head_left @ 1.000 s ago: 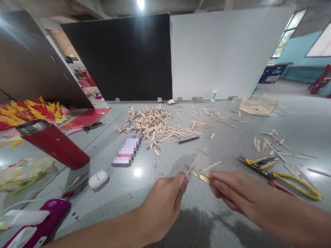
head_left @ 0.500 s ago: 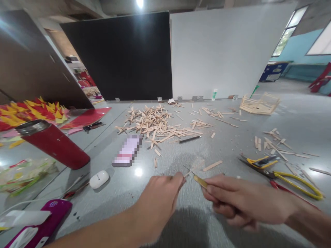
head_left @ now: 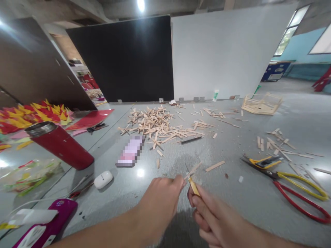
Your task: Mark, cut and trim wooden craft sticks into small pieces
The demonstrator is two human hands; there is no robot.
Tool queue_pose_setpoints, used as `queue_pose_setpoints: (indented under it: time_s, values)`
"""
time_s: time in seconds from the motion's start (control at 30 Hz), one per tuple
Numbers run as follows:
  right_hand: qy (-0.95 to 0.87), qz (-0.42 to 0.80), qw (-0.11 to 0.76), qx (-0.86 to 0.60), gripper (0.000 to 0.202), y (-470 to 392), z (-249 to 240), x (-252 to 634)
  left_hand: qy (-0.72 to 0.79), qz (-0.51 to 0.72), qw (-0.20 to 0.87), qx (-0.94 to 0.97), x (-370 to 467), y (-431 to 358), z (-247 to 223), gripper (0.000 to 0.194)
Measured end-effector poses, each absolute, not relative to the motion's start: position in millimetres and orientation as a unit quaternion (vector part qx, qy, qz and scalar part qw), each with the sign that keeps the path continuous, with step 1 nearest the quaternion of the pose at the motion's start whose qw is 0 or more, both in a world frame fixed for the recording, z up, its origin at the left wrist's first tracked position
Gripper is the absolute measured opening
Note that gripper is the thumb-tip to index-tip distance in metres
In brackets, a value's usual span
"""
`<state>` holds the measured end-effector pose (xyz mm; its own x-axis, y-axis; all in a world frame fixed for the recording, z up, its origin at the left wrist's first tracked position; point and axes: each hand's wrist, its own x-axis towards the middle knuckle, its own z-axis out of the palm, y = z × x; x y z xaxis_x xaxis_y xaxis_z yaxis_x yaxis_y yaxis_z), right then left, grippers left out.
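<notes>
My left hand (head_left: pixel 164 201) pinches one end of a thin wooden stick (head_left: pixel 195 167), low over the grey table. In my right hand (head_left: pixel 212 213) is a yellow-handled knife (head_left: pixel 193 187), its thin blade pointing up and left across the stick near my left fingertips. Whether the blade touches the stick is hard to tell. A loose wooden stick (head_left: pixel 215 166) lies on the table just beyond my right hand. Further back sits a heap of wooden sticks (head_left: pixel 157 124), with a dark pen (head_left: pixel 192 140) in front of it.
Scissors (head_left: pixel 279 175) and more sticks lie on the right. A stick frame (head_left: pixel 262 104) stands at the back right. On the left are a red bottle (head_left: pixel 62 144), a phone (head_left: pixel 130 151), a white case (head_left: pixel 103 179) and a purple power strip (head_left: pixel 43 227). Panels stand behind the table (head_left: pixel 165 155).
My right hand has moved left and down, and the knife has turned more upright, closer to my left fingers. The view has shifted slightly, showing more of the red scissor handle.
</notes>
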<state>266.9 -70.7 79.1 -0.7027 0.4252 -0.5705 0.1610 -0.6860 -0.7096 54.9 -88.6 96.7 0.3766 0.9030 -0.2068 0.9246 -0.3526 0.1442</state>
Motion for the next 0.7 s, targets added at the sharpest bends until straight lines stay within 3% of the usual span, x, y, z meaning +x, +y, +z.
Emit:
queue_pose_setpoints:
  time_s: [0.17, 0.37, 0.53, 0.7]
  values:
    - [-0.467, 0.811, -0.058, -0.348, 0.047, -59.7, 84.0, 274.2, 0.565, -0.039, 0.163, 0.808, 57.7, -90.6, 98.5, 0.033]
    - [-0.424, 0.828, 0.062, -0.361, 0.048, -75.1, 72.2, 258.5, 0.572, 0.037, 0.239, 0.784, 56.3, -89.2, 83.4, 0.03]
    - [-0.418, 0.829, 0.069, -0.364, 0.039, -73.4, 98.0, 265.8, 0.497, 0.225, 0.344, 0.764, 48.7, -88.0, 70.0, 0.035]
    - [-0.433, 0.802, 0.07, -0.406, 0.024, -65.6, 128.2, 284.3, 0.509, 0.248, 0.475, 0.673, 47.1, -86.5, 79.9, 0.044]
